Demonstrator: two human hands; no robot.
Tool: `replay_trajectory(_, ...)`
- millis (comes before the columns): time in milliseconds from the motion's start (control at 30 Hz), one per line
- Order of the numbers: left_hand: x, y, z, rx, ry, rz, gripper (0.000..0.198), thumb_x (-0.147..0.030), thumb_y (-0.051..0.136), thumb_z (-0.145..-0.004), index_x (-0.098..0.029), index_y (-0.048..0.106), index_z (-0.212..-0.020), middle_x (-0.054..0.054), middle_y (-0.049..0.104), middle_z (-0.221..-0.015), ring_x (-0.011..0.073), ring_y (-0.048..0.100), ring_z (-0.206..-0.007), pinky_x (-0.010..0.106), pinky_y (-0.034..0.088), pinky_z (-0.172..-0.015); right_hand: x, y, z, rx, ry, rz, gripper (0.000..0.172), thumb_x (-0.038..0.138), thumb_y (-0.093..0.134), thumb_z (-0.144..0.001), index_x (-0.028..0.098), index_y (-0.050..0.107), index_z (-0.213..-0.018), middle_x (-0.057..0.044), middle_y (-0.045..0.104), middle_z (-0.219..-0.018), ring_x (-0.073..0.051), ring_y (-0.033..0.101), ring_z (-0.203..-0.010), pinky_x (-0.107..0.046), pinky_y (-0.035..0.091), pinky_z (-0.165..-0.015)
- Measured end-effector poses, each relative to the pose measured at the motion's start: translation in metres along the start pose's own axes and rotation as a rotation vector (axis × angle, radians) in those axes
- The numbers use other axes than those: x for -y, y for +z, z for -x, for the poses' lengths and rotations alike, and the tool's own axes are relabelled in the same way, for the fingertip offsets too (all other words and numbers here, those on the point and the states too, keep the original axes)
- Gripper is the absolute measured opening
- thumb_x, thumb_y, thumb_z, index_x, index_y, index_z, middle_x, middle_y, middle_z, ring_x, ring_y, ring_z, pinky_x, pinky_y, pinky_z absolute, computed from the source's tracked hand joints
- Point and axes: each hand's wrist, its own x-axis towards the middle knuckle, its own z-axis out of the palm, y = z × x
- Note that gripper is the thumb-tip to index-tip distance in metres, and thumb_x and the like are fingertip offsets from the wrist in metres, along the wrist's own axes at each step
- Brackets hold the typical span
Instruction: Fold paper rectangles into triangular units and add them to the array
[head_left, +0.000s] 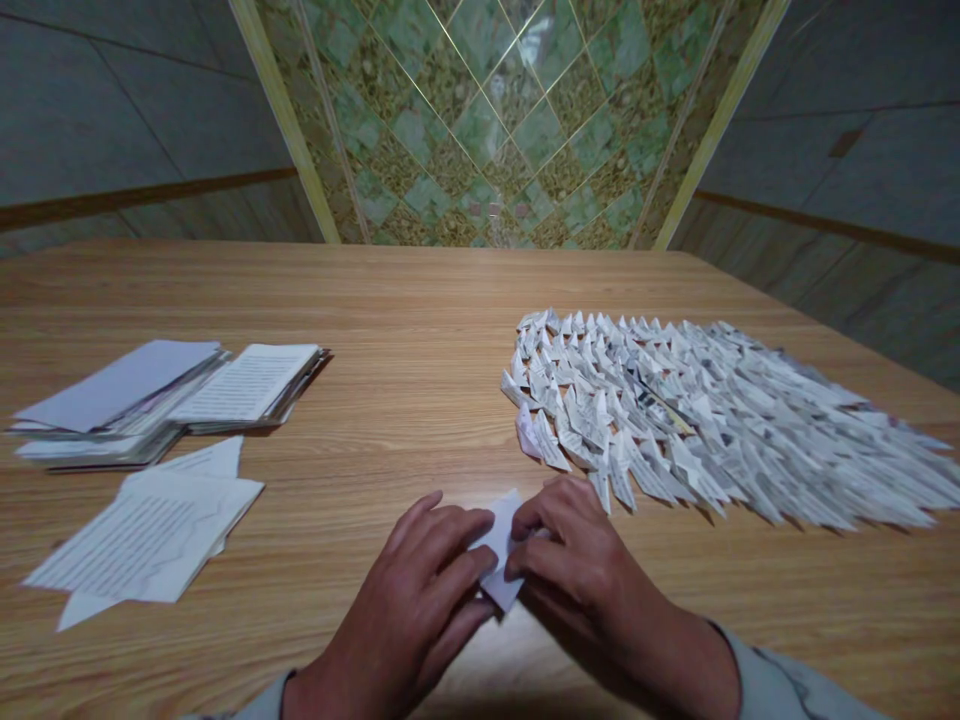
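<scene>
Nearest the camera, the left hand (412, 590) and right hand (581, 565) are both closed on a small folded piece of white paper (499, 550), fingers curled over it from either side, not released. The piece sits between the hands, low over the wooden tabletop (465, 290); whether it touches the wood cannot be told. Its lower tip shows below the right fingers (540, 565). Grey sleeves (787, 680) show at the bottom edge, cuffs ending at both wrists. To the left of the hands, loose printed sheets (139, 535) lie overlapping and slightly askew, covered in lines of small text. Just behind them are stacked bundles of paper (172, 395), the top one pale lilac-grey, the one beside it a printed page, edges uneven. To the right, just behind the right hand, a large mass of folded paper pieces (697, 420) lies in close overlapping rows, all pointed, printed with flecks of text, spreading toward the right table edge. Past the table's far edge stands a wall panel of green and tan stone-pattern tiles (487, 120), diagonal set, framed by pale trim strips (285, 120), with grey wall tiles (127, 110) on both sides.
</scene>
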Motion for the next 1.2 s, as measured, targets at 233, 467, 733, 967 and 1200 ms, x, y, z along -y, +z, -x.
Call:
replay_trajectory(233,0.003,-0.003,0.000,0.036,0.012,-0.034,0.023,-0.020,0.047,-0.105,-0.024,0.069,-0.109,0.003,0.075,-0.110,0.0207,0.064,-0.100,0.047,0.034,-0.109,-0.016,0.001,0.001,0.233,-0.006,0.120,0.016,0.013,0.062,-0.097,0.021,0.063,-0.083,0.003,0.069,-0.080,-0.017,0.054,-0.086,-0.038,0.033,-0.097)
replay_trajectory(467,0.003,-0.005,0.001,0.071,0.037,-0.060,0.028,-0.019,0.043,-0.106,-0.024,0.068,-0.115,0.005,0.074,-0.111,0.0207,0.065,-0.096,0.048,0.036,-0.108,-0.017,-0.014,0.002,0.384,0.107,0.028,0.007,0.024,0.068,-0.096,0.022,0.069,-0.089,0.002,0.071,-0.091,-0.017,0.055,-0.094,-0.038,0.034,-0.098)
replay_trajectory(733,0.001,0.001,0.007,0.066,0.065,-0.100,0.032,-0.016,0.039,-0.106,-0.025,0.068,-0.116,0.007,0.074,-0.114,0.0219,0.065,-0.097,0.053,0.036,-0.106,-0.020,-0.010,0.003,0.355,0.215,0.012,0.016,0.024,0.071,-0.094,0.019,0.069,-0.079,0.000,0.067,-0.079,-0.018,0.056,-0.083,-0.036,0.036,-0.084)
replay_trajectory(967,-0.001,0.006,0.009,0.006,0.085,-0.086,0.028,-0.010,0.047,-0.101,-0.024,0.068,-0.110,0.006,0.074,-0.104,0.0201,0.065,-0.089,0.049,0.045,-0.102,-0.017,0.000,0.005,0.284,0.377,0.036,0.012,0.016,0.076,-0.087,0.018,0.067,-0.079,0.000,0.063,-0.078,-0.020,0.055,-0.083,-0.035,0.035,-0.080)
replay_trajectory(1200,-0.001,0.007,0.010,0.017,0.098,-0.056,0.029,-0.010,0.044,-0.102,-0.022,0.067,-0.114,0.005,0.074,-0.103,0.0204,0.064,-0.086,0.050,0.045,-0.100,-0.017,0.000,0.004,0.285,0.405,0.027,0.013,0.014,0.077,-0.084,0.017,0.066,-0.078,0.000,0.063,-0.077,-0.020,0.055,-0.083,-0.036,0.034,-0.082)
